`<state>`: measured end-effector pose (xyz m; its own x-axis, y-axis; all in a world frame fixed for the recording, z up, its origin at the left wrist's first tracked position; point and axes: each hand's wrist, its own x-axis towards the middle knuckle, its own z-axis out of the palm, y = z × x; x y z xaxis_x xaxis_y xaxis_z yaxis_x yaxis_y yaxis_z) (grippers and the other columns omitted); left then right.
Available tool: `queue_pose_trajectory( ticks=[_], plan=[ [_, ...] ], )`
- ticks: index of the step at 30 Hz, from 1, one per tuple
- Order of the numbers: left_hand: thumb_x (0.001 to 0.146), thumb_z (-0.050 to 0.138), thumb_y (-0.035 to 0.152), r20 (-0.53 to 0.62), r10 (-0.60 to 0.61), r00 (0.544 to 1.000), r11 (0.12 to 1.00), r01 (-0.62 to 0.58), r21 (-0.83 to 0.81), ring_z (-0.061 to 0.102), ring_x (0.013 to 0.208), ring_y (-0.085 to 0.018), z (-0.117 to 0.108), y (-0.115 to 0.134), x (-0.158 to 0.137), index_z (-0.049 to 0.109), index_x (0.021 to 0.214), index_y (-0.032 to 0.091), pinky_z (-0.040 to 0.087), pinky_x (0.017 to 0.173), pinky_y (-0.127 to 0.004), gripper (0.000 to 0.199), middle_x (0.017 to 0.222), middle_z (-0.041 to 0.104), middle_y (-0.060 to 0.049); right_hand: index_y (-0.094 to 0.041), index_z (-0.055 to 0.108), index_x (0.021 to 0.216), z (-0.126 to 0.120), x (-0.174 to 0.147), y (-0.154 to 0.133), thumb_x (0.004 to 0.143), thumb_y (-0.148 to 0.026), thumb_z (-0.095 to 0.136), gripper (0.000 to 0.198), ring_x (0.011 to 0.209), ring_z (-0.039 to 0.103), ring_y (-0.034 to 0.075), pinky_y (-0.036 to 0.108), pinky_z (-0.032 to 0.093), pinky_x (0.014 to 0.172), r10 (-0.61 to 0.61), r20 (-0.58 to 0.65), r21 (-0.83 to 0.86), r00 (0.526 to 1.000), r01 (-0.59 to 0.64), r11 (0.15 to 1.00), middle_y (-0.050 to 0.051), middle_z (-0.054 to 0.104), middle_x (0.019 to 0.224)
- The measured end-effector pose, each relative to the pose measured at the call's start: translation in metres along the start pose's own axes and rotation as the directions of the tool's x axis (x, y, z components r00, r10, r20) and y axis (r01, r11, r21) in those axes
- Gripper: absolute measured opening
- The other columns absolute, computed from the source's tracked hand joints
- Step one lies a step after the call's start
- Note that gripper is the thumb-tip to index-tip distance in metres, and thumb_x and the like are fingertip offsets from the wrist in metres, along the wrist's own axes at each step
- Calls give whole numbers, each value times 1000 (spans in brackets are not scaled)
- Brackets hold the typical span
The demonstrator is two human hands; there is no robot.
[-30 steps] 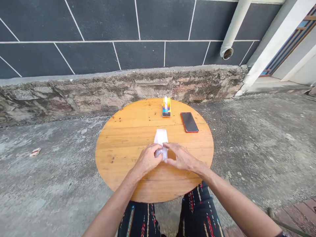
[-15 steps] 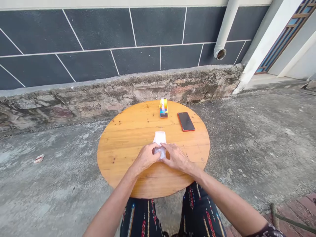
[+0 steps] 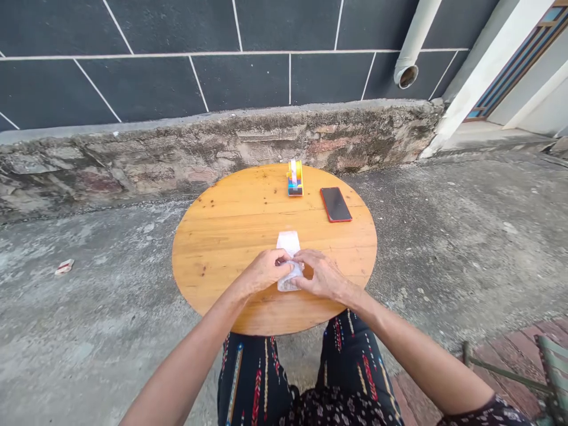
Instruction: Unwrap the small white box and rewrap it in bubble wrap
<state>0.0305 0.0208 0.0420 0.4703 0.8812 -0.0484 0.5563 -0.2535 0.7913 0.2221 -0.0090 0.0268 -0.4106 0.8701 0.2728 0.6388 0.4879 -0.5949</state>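
Observation:
A white, partly see-through plastic packet (image 3: 288,241) lies lengthwise on the round wooden table (image 3: 226,242), near its front half. My left hand (image 3: 266,270) is at the packet's left side, with thumb and fingers closed on its middle. From the right, my right hand (image 3: 323,276) grips the same packet, fingertips at the middle and thumb lower down. The two sets of fingertips almost meet over it. The packet's far end and near end both show; its middle is partly covered by my fingers.
A yellow and blue tape dispenser (image 3: 295,178) stands at the table's far edge. Right of it lies a dark-screened phone (image 3: 336,205) with a red rim. Behind the table runs a stone-based wall (image 3: 177,163) with a drainpipe (image 3: 412,53). A green chair-like frame (image 3: 552,373) is at lower right.
The view has tipped down slightly. My right thumb has shifted off the near end of the packet, so more of that end shows. Both hands remain on it.

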Motion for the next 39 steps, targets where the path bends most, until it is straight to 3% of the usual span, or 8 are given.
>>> queue_pose_trajectory(
  ticks=[4, 12, 18, 24, 31, 35, 39],
  plan=[
    [76, 54, 29, 39, 33, 999, 999, -32, -17, 55, 68, -14, -3, -2, 4, 68, 82, 16, 38, 60, -24, 20, 76, 65, 0, -19, 56, 120, 5, -12, -7, 85, -32, 64, 38, 107, 58, 25, 39, 41, 92, -125, -79, -178, 989, 109, 978, 10, 63, 119],
    [77, 55, 32, 57, 26, 998, 1000, -26, -2, 58, 71, -16, -3, -4, 6, 68, 84, 16, 41, 62, -24, 22, 79, 67, -2, -9, 42, 134, 12, -28, -16, 84, -41, 64, 63, 100, 54, 30, 44, 39, 86, -216, 7, -417, 976, 200, 887, 18, 57, 125],
    [75, 56, 32, 113, -3, 994, 994, 15, -104, 56, 69, -15, -7, -4, 12, 66, 80, 15, 42, 62, -24, 20, 76, 65, -1, -8, 47, 129, 19, -23, -13, 88, -31, 56, 48, 97, 55, 29, 44, 38, 86, -247, -49, -470, 968, 195, 861, 17, 61, 118],
    [78, 50, 38, 193, -65, 979, 976, 103, -192, 50, 57, -13, -10, -7, 15, 62, 76, 15, 39, 53, -23, 26, 60, 54, 1, -14, 58, 112, 12, -14, -16, 83, -31, 60, 34, 89, 58, 26, 40, 36, 85, -155, -27, -404, 988, 131, 906, 12, 67, 101],
    [81, 45, 37, 26, -10, 1000, 994, 13, -107, 38, 53, -11, -3, -16, 17, 46, 52, 17, 27, 50, -23, 35, 53, 42, 3, -17, 62, 110, 2, 2, -12, 76, -35, 64, 39, 85, 62, 27, 37, 37, 83, -8, 80, -391, 997, 39, 919, 10, 71, 94],
    [84, 43, 37, -94, -30, 995, 997, 22, -80, 44, 57, -12, -4, -21, 19, 55, 61, 17, 31, 54, -24, 32, 56, 48, 3, -19, 66, 94, -3, 11, -9, 73, -38, 66, 27, 75, 63, 23, 31, 38, 74, 112, 151, -317, 982, -59, 947, 6, 71, 81],
    [83, 42, 30, -158, -59, 986, 992, 40, -121, 51, 59, -13, -8, -27, 15, 66, 87, 16, 38, 58, -24, 29, 65, 57, 1, -19, 65, 85, -10, 17, -10, 72, -39, 68, 24, 67, 60, 18, 26, 35, 64, 149, 182, -231, 972, -105, 967, 3, 68, 73]
  ],
)
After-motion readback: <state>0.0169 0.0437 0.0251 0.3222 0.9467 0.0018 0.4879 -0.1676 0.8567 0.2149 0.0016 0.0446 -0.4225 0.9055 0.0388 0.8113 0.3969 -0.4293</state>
